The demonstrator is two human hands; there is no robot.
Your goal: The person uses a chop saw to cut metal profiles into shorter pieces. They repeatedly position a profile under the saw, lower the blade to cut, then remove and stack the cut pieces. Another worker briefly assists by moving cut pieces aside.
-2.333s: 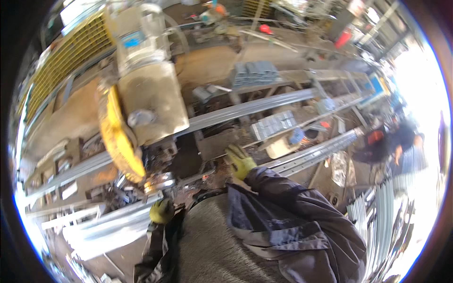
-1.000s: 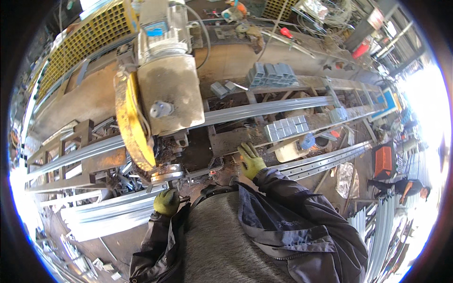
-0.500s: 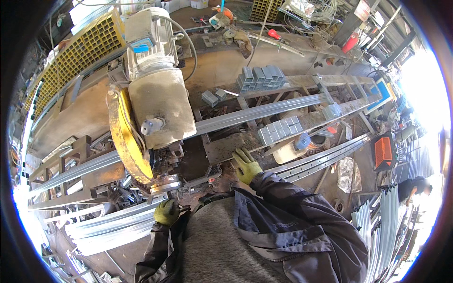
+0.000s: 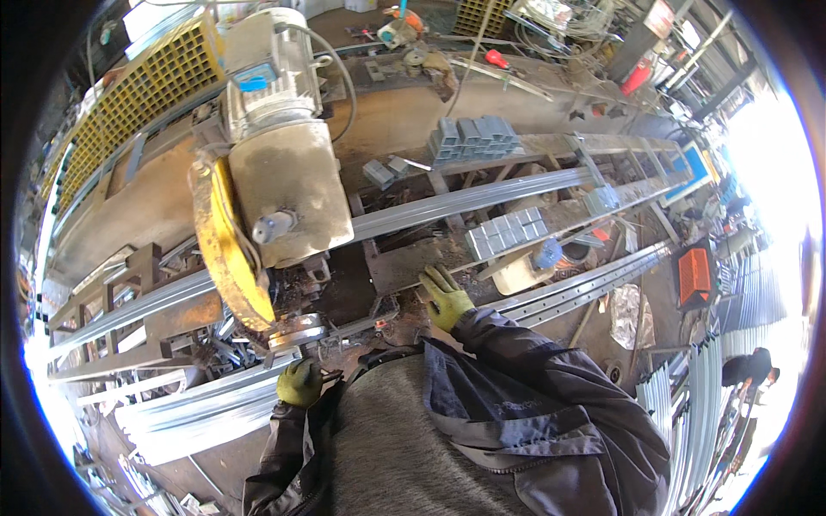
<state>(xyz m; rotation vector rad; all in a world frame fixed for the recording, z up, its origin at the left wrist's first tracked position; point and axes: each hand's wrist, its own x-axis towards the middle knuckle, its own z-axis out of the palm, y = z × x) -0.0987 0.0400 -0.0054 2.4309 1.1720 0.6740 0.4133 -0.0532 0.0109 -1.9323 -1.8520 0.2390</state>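
My left hand [image 4: 300,383], in a yellow-green work glove, is closed just below a round metal wheel [image 4: 298,331] at the front of the saw. What its fingers grip, if anything, is hidden; a short dark rod shows beside it. My right hand [image 4: 445,298], gloved alike, lies with fingers stretched out on the near edge of a dusty steel bench plate [image 4: 400,267]. The cut-off saw [image 4: 292,189] has a yellow blade guard [image 4: 228,249] and a motor on top. Long metal profiles [image 4: 473,203] run along the bench, passing beneath the saw.
Short cut pieces [image 4: 506,234] stand in a row right of my right hand. A stack of square tube pieces [image 4: 471,138] sits farther back. Long bright profiles [image 4: 202,408] lie at the left. An orange-faced box [image 4: 693,273] and a bent-over person [image 4: 750,368] are at the right.
The whole view has shifted very slightly leftward. Both hands keep their places at the saw and the bench edge; the person at the far right has moved a little.
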